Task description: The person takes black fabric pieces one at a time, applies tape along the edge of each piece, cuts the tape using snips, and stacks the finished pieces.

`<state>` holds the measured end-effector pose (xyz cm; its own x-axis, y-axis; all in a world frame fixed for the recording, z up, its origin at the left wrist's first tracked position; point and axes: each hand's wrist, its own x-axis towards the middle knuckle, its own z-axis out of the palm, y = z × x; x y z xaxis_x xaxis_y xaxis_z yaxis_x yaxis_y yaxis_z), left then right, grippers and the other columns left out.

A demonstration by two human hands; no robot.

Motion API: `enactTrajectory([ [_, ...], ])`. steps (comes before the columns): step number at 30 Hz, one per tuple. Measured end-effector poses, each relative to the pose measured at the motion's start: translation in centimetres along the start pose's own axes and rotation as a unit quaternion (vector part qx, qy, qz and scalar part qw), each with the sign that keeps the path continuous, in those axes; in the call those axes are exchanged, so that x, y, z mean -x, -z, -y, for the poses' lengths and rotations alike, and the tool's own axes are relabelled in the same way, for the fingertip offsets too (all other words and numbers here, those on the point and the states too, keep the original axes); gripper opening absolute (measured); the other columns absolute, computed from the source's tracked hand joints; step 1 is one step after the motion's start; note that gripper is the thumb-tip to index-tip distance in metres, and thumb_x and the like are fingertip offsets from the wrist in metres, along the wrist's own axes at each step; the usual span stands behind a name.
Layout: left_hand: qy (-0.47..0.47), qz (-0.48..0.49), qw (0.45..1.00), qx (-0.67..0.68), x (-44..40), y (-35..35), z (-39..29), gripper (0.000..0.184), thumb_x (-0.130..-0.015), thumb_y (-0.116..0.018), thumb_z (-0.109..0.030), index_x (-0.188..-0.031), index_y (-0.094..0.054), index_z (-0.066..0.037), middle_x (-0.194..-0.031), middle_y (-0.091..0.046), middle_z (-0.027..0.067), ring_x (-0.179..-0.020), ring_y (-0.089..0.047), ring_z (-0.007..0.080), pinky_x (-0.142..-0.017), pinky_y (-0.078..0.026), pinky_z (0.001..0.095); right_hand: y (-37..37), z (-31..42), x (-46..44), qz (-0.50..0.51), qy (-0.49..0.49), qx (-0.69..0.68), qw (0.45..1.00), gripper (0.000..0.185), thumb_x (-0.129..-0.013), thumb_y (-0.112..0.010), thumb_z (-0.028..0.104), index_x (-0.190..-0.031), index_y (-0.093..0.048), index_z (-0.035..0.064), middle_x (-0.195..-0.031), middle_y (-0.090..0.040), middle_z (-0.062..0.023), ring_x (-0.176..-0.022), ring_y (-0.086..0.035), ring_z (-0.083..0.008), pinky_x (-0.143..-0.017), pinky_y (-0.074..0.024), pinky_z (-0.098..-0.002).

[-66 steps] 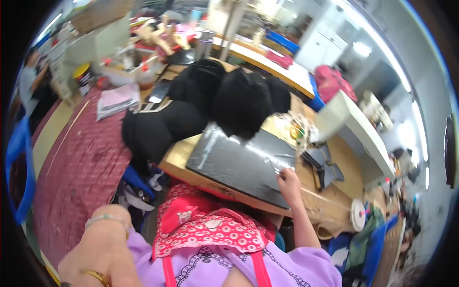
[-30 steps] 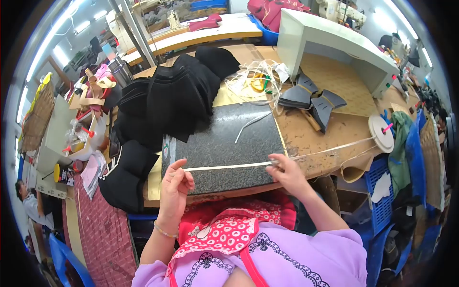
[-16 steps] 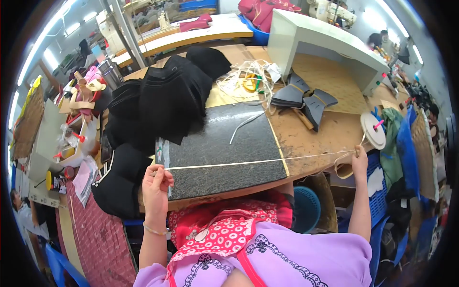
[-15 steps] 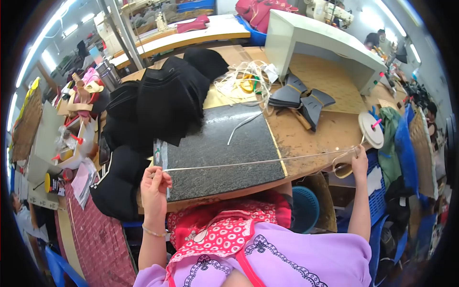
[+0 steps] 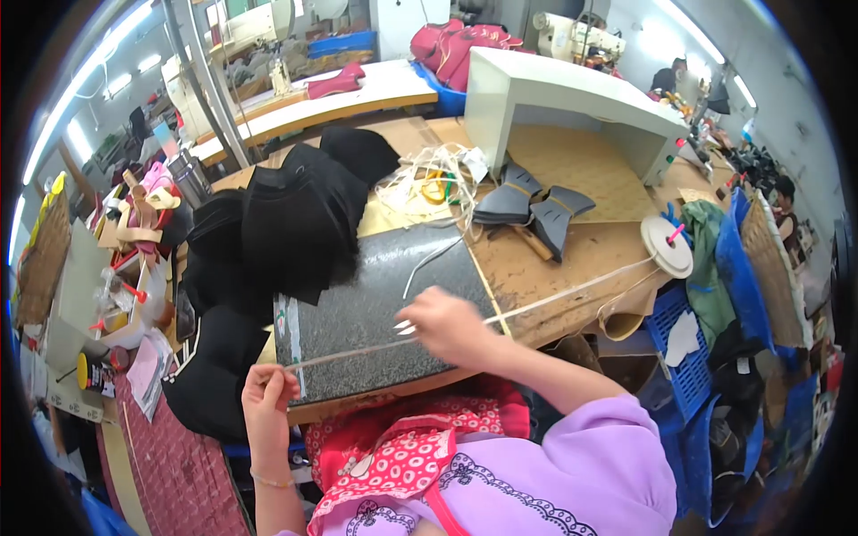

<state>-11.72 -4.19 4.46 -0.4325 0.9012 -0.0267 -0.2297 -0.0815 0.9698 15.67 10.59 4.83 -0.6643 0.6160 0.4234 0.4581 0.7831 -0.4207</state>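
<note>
A narrow white tape point(image 5: 572, 291) runs from a white reel point(image 5: 666, 246) at the right, across the table to the left. My left hand point(image 5: 271, 389) is closed in a pinch on its end at the table's near left edge. My right hand point(image 5: 447, 326), slightly blurred, is over the dark board point(image 5: 393, 277) and along the tape. Two pale pointed tips of thread snips point(image 5: 405, 328) stick out from its curled fingers; the handles are hidden in the hand. Whether this hand also grips the tape is hidden.
Black fabric pieces point(image 5: 299, 214) are piled at the left of the board. Behind it lie tangled white cord point(image 5: 429, 183) and grey cut pieces point(image 5: 536, 205). A white-grey cover point(image 5: 572, 85) stands at the back right. A blue basket point(image 5: 684, 335) is below the reel.
My right hand has moved from beside the reel leftward to the middle of the board. The left hand still pinches the tape end. The view has shifted slightly.
</note>
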Motion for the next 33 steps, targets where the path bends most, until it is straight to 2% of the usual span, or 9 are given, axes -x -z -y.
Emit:
enactTrajectory([
  [7, 0.033, 0.1, 0.989, -0.101, 2.7, -1.3, -3.0, 0.008, -0.09, -0.059, -0.007, -0.092, -0.061, 0.001, -0.082, -0.067, 0.0085, -0.075, -0.064, 0.013, -0.072, -0.052, 0.0251, -4.9, 6.4, -3.0, 0.133, 0.067, -0.258, 0.955, 0.015, -0.083, -0.056, 0.013, -0.092, -0.063, 0.0031, -0.088, -0.064, -0.0181, -0.09, -0.059, -0.038, -0.078, -0.0481, -0.0454],
  [10, 0.036, 0.112, 0.986, -0.122, 2.4, -2.2, -3.9, 0.013, -0.089, -0.061, -0.01, -0.097, -0.063, 0.0, -0.083, -0.067, 0.0073, -0.077, -0.063, 0.0123, -0.071, -0.05, 0.0243, -4.0, 6.2, -2.0, 0.17, 0.045, -0.279, 0.944, 0.016, -0.086, -0.056, 0.014, -0.094, -0.063, 0.0026, -0.084, -0.065, -0.0163, -0.081, -0.063, -0.0327, -0.073, -0.0494, -0.0425],
  [14, -0.022, 0.179, 0.979, -0.097, -1.0, -4.2, -3.1, 0.026, -0.09, -0.062, -0.012, -0.114, -0.058, -0.002, -0.088, -0.065, 0.0063, -0.079, -0.062, 0.0119, -0.071, -0.05, 0.0251, 1.3, 4.8, -0.3, 0.222, -0.242, -0.422, 0.845, 0.015, -0.092, -0.06, 0.016, -0.095, -0.063, 0.0013, -0.066, -0.057, -0.0032, -0.063, -0.056, -0.0077, -0.053, -0.0453, -0.0283],
  [18, -0.126, 0.171, 0.947, -0.242, -7.8, -5.7, -0.8, 0.033, -0.091, -0.06, -0.008, -0.123, -0.055, -0.003, -0.09, -0.063, 0.0038, -0.08, -0.06, 0.0098, -0.07, -0.049, 0.0266, 4.8, 2.4, 2.9, 0.068, -0.266, -0.406, 0.872, 0.011, -0.091, -0.061, 0.01, -0.094, -0.064, -0.0004, -0.066, -0.055, 0.0023, -0.059, -0.051, -0.0047, -0.053, -0.0403, -0.0203],
  [20, -0.199, 0.122, 0.916, -0.327, -11.2, -7.2, -0.2, 0.037, -0.087, -0.061, -0.003, -0.123, -0.055, -0.006, -0.092, -0.062, 0.006, -0.081, -0.06, 0.0143, -0.072, -0.049, 0.0298, 6.2, 1.7, 4.6, 0.036, -0.283, -0.416, 0.863, 0.011, -0.091, -0.061, 0.01, -0.094, -0.064, -0.0005, -0.067, -0.056, 0.0023, -0.06, -0.051, -0.0042, -0.053, -0.0396, -0.0195],
  [22, -0.401, 0.036, 0.778, -0.482, -14.5, -8.4, 0.1, 0.044, -0.081, -0.064, -0.001, -0.124, -0.055, -0.007, -0.098, -0.06, 0.0107, -0.087, -0.059, 0.0235, -0.076, -0.049, 0.0337, 6.9, 1.4, 6.0, -0.001, -0.303, -0.423, 0.854, 0.01, -0.091, -0.062, 0.009, -0.094, -0.064, -0.0006, -0.067, -0.056, 0.0024, -0.06, -0.051, -0.0038, -0.054, -0.0389, -0.0188],
  [23, -0.457, 0.003, 0.728, -0.51, -16.0, -8.9, -0.2, 0.049, -0.077, -0.064, 0.0, -0.125, -0.054, -0.007, -0.105, -0.057, 0.0144, -0.096, -0.056, 0.0318, -0.083, -0.048, 0.0376, 7.0, 1.3, 6.7, -0.02, -0.304, -0.436, 0.847, 0.01, -0.09, -0.062, 0.008, -0.094, -0.064, -0.0004, -0.067, -0.056, 0.0023, -0.06, -0.051, -0.0036, -0.054, -0.0388, -0.0187],
  [25, -0.489, -0.043, 0.652, -0.578, -19.1, -9.1, -1.4, 0.048, -0.076, -0.065, -0.005, -0.122, -0.052, -0.002, -0.107, -0.057, 0.0155, -0.099, -0.054, 0.0333, -0.086, -0.045, 0.0417, 7.0, 1.1, 7.9, -0.041, -0.314, -0.434, 0.843, 0.009, -0.09, -0.062, 0.008, -0.095, -0.064, 0.0002, -0.068, -0.057, 0.002, -0.061, -0.051, -0.0037, -0.054, -0.0392, -0.0187],
  [33, -0.464, -0.022, 0.593, -0.658, -24.3, -6.7, -1.1, 0.056, -0.074, -0.071, -0.007, -0.125, -0.051, 0.0, -0.121, -0.057, 0.0151, -0.12, -0.05, 0.03, -0.103, -0.035, 0.0392, 6.4, -0.7, 10.5, -0.057, -0.332, -0.426, 0.84, 0.014, -0.093, -0.06, 0.014, -0.098, -0.064, 0.0013, -0.066, -0.054, 0.0026, -0.059, -0.049, -0.0038, -0.053, -0.0392, -0.0202],
])
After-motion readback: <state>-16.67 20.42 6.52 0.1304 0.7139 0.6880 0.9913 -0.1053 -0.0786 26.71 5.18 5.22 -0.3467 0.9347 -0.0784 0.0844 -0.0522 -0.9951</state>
